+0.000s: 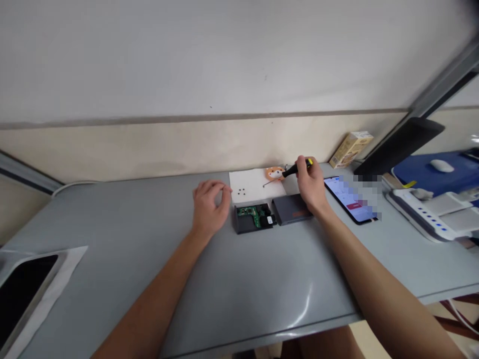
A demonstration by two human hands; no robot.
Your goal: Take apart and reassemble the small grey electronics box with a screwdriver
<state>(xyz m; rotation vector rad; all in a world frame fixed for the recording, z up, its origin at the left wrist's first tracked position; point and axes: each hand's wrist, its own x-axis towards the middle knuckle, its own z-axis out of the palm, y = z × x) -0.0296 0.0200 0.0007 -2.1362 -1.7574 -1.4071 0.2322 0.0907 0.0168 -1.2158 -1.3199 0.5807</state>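
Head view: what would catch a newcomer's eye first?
Probably the dark case lying open on the gray table, its green circuit board exposed. Beyond it, the right hand angles a screwdriver over a white sheet bearing small dark pieces. A lit phone lies right of that hand.

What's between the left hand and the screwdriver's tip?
In the head view, a few small dark pieces, too small to identify surely, lie on the white sheet between the left hand and the screwdriver tip.

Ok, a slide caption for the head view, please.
Right hand holding a screwdriver over white paper, left hand near small dark pieces and a circuit board.
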